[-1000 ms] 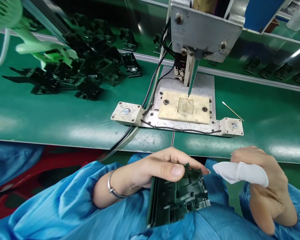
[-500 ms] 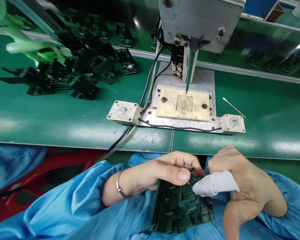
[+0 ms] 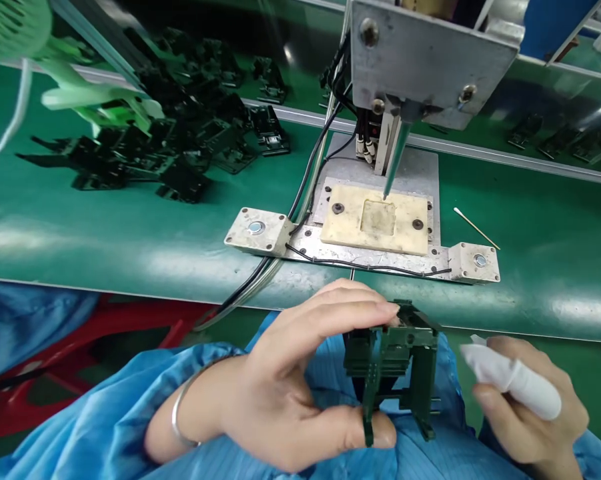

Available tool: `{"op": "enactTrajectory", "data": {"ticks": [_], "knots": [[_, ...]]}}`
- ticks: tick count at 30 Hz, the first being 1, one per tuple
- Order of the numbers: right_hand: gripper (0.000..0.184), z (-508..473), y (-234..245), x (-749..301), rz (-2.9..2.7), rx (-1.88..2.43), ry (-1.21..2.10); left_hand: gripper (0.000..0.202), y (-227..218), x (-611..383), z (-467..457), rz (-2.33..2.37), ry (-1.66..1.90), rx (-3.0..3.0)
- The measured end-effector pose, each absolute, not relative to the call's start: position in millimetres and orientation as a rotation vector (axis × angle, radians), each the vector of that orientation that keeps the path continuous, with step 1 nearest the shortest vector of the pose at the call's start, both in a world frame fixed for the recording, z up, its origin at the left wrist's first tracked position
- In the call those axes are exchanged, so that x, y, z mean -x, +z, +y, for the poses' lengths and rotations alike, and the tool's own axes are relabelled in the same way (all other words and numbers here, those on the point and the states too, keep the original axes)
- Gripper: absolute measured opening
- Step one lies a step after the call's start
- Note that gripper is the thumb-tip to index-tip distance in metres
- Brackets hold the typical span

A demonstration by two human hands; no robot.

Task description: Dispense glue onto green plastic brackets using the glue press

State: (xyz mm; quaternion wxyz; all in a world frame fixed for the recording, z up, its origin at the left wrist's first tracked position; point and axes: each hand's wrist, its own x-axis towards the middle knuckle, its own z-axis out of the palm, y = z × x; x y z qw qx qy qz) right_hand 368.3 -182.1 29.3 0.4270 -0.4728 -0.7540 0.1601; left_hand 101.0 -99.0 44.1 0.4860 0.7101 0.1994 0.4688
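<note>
My left hand [image 3: 300,380] grips a dark green plastic part [image 3: 423,373] in front of my lap, fingers over its top and thumb under its lower end. The part is turned so that two long side arms point down, with an open gap between them. To the right, apart from the part, my right hand [image 3: 530,400] is closed, its thumb pressed towards a finger in a white finger cot [image 3: 523,383]. Whether anything small is pinched there I cannot make out. Beyond the hands stands a bench press with a thin rod [image 3: 397,157] above a cream fixture block [image 3: 347,227].
Several dark plastic parts [image 3: 180,183] lie heaped at the left by a light green fan [image 3: 100,103]. Button boxes [image 3: 255,227] flank the fixture, with cables running off the bench edge. A cotton swab [image 3: 477,228] lies right of it. A red stool [image 3: 95,363] is at lower left.
My left hand has raised and turned the plastic part, so its side arms now show. My right hand has moved away from it to the right and its fingers have curled in.
</note>
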Motion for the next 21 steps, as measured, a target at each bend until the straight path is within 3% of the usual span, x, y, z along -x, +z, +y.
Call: {"op": "enactTrajectory", "data": {"ticks": [5, 15, 21], "knots": [[0.008, -170, 56, -339, -2.065, 1.108, 0.408, 0.078, 47, -108, -93, 0.448, 1.177, -1.719], [0.045, -134, 56, -318, -2.184, 0.936, 0.303, 0.079, 48, -107, -91, 0.435, 1.102, -1.676], [0.039, -130, 57, -320, -2.242, 0.978, 0.225, 0.076, 47, -106, -88, 0.482, 1.091, -1.697]]}}
